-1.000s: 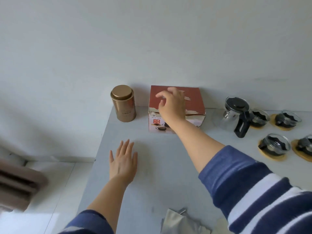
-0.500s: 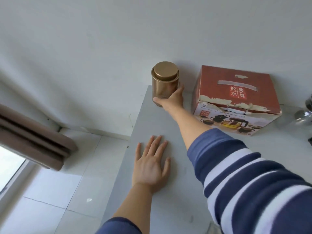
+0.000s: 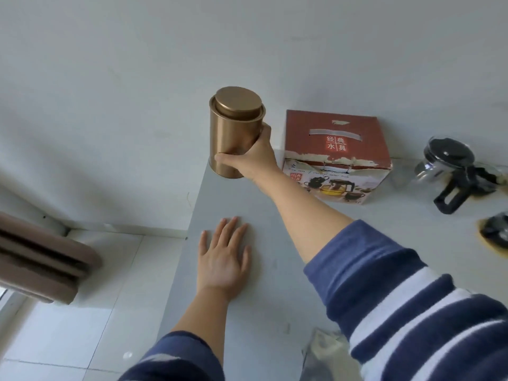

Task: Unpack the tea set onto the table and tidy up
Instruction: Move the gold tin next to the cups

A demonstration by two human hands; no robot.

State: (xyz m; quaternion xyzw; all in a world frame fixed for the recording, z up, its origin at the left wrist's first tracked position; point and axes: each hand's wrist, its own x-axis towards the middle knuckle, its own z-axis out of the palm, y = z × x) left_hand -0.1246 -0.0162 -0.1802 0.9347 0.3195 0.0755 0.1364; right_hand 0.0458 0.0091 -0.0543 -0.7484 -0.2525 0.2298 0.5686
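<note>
My right hand (image 3: pixel 254 158) grips a copper-coloured tea tin (image 3: pixel 233 133) around its lower half and holds it above the far left corner of the grey table (image 3: pixel 275 298). My left hand (image 3: pixel 224 257) lies flat on the table near its left edge, fingers spread, holding nothing. The red tea set box (image 3: pixel 335 149) stands closed against the wall, just right of the tin. A glass teapot (image 3: pixel 450 166) with a black lid and handle sits at the right, blurred. One glass cup on a wooden coaster (image 3: pixel 494 235) shows at the right edge.
A silver foil bag (image 3: pixel 324 353) lies at the table's near edge under my right sleeve. The table's left edge drops to a white tiled floor (image 3: pixel 82 312). A brown chair (image 3: pixel 41 259) stands at the left. A white wall runs behind the table.
My right hand moved from the red box to the tin, closed around it and raised it off the table. The left hand stayed flat. The view swung left.
</note>
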